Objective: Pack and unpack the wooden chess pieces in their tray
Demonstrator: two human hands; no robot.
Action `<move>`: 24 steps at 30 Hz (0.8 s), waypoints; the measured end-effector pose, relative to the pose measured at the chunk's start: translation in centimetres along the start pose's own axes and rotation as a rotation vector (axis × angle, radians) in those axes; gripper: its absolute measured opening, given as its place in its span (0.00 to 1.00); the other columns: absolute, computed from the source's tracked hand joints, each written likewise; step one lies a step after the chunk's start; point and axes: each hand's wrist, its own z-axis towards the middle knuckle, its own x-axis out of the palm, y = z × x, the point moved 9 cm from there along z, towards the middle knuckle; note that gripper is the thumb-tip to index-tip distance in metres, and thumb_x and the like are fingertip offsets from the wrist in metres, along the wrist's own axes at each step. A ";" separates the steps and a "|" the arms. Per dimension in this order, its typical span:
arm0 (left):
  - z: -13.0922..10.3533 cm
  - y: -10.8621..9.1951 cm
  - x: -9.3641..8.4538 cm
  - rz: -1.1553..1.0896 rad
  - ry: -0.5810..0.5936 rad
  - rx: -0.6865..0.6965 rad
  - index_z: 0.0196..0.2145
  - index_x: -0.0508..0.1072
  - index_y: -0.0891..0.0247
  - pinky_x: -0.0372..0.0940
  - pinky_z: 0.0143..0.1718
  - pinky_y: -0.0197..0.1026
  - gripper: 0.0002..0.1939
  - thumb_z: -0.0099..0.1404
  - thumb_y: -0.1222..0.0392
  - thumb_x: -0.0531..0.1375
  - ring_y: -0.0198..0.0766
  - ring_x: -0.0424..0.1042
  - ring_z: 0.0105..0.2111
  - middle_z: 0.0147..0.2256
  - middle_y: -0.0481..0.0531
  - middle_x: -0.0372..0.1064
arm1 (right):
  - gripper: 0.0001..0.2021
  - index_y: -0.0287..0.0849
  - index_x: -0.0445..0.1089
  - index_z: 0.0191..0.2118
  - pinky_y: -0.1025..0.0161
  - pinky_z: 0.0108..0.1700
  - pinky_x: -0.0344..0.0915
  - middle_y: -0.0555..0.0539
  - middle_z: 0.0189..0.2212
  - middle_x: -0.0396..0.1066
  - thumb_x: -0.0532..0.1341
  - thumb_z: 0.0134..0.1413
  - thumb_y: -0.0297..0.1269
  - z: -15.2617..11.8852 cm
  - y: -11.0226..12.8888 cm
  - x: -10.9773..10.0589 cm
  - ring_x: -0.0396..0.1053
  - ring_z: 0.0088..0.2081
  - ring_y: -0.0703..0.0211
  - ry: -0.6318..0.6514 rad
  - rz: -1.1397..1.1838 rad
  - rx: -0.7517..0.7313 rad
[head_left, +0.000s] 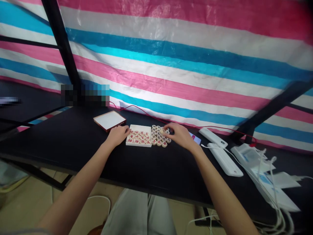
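Observation:
A shallow white box sits on the black table, with rows of round xiangqi pieces marked in red filling its nearer part. My left hand grips the box at its left edge, fingertips over the rim. Right beside the box, several more xiangqi pieces stand packed in rows, some with dark marks and some with red. Above these, my right hand pinches one xiangqi piece between thumb and fingers; its marking cannot be read. My right hand hides part of the group.
A brown-edged box lid with a white inside lies at left. To the right are a purple-and-white card, two white devices and a white power strip with cables. A red cable runs along the back by the striped sheet.

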 end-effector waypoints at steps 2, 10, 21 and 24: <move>0.1 -0.1 0.1 0.007 -0.005 0.014 0.35 0.70 0.61 0.60 0.33 0.41 0.21 0.65 0.48 0.42 0.47 0.70 0.35 0.32 0.56 0.72 | 0.14 0.45 0.70 0.34 0.65 0.33 0.53 0.50 0.34 0.72 0.56 0.53 0.50 -3.8 -1.0 0.4 0.66 0.34 0.60 0.045 -0.074 0.082; 0.1 -0.3 0.1 0.019 0.017 0.007 0.36 0.70 0.61 0.60 0.34 0.41 0.21 0.65 0.49 0.42 0.47 0.70 0.37 0.34 0.56 0.72 | 0.14 0.45 0.68 0.43 0.62 0.34 0.50 0.48 0.33 0.71 0.53 0.58 0.45 -9.5 -2.3 2.7 0.67 0.36 0.59 -0.047 -0.295 0.212; 0.2 -0.4 0.2 0.027 0.042 0.016 0.35 0.70 0.61 0.60 0.34 0.39 0.21 0.65 0.48 0.42 0.45 0.70 0.36 0.34 0.56 0.72 | 0.11 0.47 0.71 0.38 0.62 0.34 0.46 0.49 0.33 0.72 0.52 0.60 0.41 -9.1 -2.2 3.5 0.66 0.36 0.60 -0.079 -0.169 0.208; 0.2 -0.5 0.3 0.045 0.038 0.024 0.36 0.70 0.61 0.60 0.35 0.39 0.21 0.65 0.48 0.42 0.45 0.70 0.37 0.34 0.56 0.72 | 0.12 0.48 0.71 0.41 0.62 0.34 0.46 0.48 0.35 0.72 0.51 0.61 0.39 -9.1 -2.2 3.7 0.65 0.37 0.60 -0.080 -0.169 0.197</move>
